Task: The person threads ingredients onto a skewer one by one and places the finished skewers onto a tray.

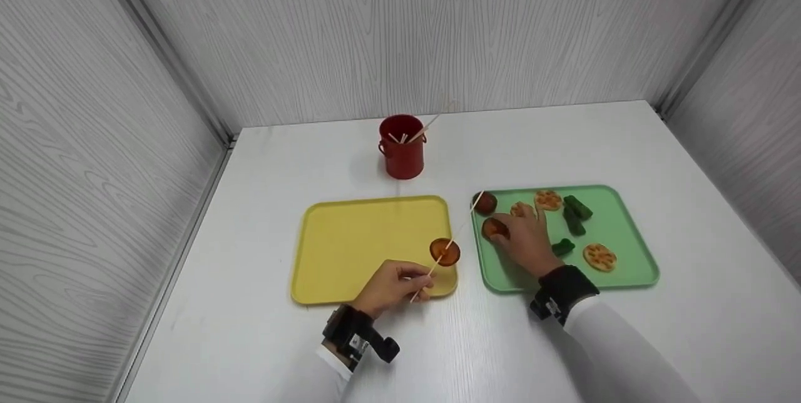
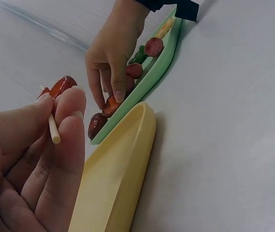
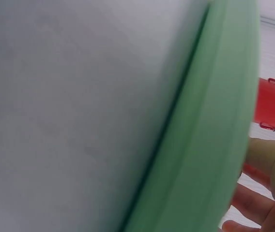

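My left hand (image 1: 389, 285) pinches a thin wooden skewer (image 1: 422, 287) between thumb and fingers, over the right front of the yellow tray (image 1: 350, 300). A round brown-orange food piece (image 1: 445, 252) is threaded on that skewer, above the fingertips. Over the left part of the green tray (image 1: 632, 228), my right hand (image 1: 527, 241) pinches a similar brown-orange round (image 1: 493, 229); thumb and fingertips close on it in the left wrist view. A dark reddish round (image 1: 485, 203) lies just behind it. The right wrist view shows the right hand partly, its fingertips hidden by the tray's rim.
A red bucket (image 1: 404, 159) with several skewers stands behind the trays. Elsewhere on the green tray lie flat lotus-root-like slices (image 1: 599, 257) and green vegetable pieces (image 1: 574, 215). Pale walls enclose the white table (image 1: 250, 234) at the back and sides.
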### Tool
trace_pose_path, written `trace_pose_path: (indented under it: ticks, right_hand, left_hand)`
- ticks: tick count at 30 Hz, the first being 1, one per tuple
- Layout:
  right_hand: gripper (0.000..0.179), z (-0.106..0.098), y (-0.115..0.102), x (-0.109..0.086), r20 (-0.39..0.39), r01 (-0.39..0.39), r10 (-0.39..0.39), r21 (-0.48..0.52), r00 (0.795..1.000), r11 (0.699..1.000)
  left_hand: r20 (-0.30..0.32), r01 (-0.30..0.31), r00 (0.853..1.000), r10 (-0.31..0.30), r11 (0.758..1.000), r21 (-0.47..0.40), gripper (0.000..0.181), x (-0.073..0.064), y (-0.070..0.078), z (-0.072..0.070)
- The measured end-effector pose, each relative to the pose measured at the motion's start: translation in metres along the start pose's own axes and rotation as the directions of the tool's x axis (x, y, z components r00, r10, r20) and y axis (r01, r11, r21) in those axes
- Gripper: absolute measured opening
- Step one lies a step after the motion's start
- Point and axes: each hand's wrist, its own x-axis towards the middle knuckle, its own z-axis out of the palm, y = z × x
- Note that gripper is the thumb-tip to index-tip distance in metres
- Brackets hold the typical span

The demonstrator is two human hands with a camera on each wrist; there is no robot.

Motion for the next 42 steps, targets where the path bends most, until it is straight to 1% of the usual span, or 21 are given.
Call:
trace_pose_path:
  ticks: [7,11,15,18,23,25,27,30,33,36,39,40,42]
  right_hand:
    - [0.042,-0.001,-0.003,-0.003,0.016,0.01,-0.011,0.013,1.0,1.0]
    - [0.041,0.0,-0.003,-0.004,0.012,0.022,-0.022,0.016,1.0,1.0]
    - [0.042,-0.001,-0.002,-0.006,-0.005,0.007,-0.007,0.043,1.0,0.999]
    - [0.043,-0.002,-0.002,-0.007,-0.037,-0.01,0.013,0.077,0.999,0.997]
    - [0.044,-0.005,-0.006,-0.007,-0.107,-0.032,0.05,0.165,0.993,0.986]
    - [0.045,-0.006,-0.009,-0.006,-0.116,-0.045,0.07,0.21,0.991,0.977]
    - [0.046,-0.009,-0.012,-0.005,-0.109,-0.066,0.098,0.265,0.989,0.962]
    - [0.047,-0.014,-0.018,-0.006,-0.09,-0.092,0.134,0.369,0.987,0.925]
    - [0.049,-0.019,-0.022,-0.007,-0.071,-0.121,0.178,0.489,0.981,0.864]
    - [0.051,-0.024,-0.024,-0.009,-0.025,-0.16,0.219,0.603,0.975,0.781]
    - [0.052,-0.028,-0.024,-0.01,0.034,-0.207,0.258,0.701,0.966,0.682]
    - [0.053,-0.028,-0.023,-0.011,0.047,-0.217,0.267,0.724,0.963,0.654]
    - [0.052,-0.03,-0.021,-0.011,0.063,-0.232,0.284,0.757,0.957,0.611]
  left_hand:
    - [-0.003,0.007,1.0,-0.007,1.0,-0.001,0.027,-0.001,0.001,0.001]
    - [0.004,-0.011,1.0,0.011,1.0,-0.009,0.027,-0.001,0.001,0.001]
    - [0.007,-0.017,1.0,0.017,1.0,-0.001,0.027,-0.001,0.002,0.002]
    - [0.001,-0.007,1.0,0.007,1.0,0.0,0.027,-0.001,0.002,0.002]
    - [-0.004,0.011,1.0,-0.011,1.0,-0.011,0.026,-0.001,0.002,0.003]
    - [-0.005,0.012,1.0,-0.012,1.0,-0.015,0.027,-0.002,0.002,0.003]
    - [-0.004,0.018,1.0,-0.018,1.0,-0.017,0.027,-0.003,0.002,0.003]
    - [-0.004,0.027,1.0,-0.027,0.999,-0.018,0.026,-0.004,0.001,0.003]
    - [-0.004,0.035,0.999,-0.035,0.999,-0.014,0.026,-0.004,0.0,0.003]
    - [-0.009,0.044,0.999,-0.044,0.999,-0.01,0.026,-0.004,-0.001,0.003]
    - [-0.007,0.044,0.999,-0.044,0.999,-0.019,0.026,-0.004,-0.002,0.002]
    - [-0.004,0.041,0.999,-0.041,0.999,-0.025,0.026,-0.004,-0.003,0.002]
    - [0.0,0.037,0.999,-0.037,0.999,-0.032,0.026,-0.005,-0.004,0.002]
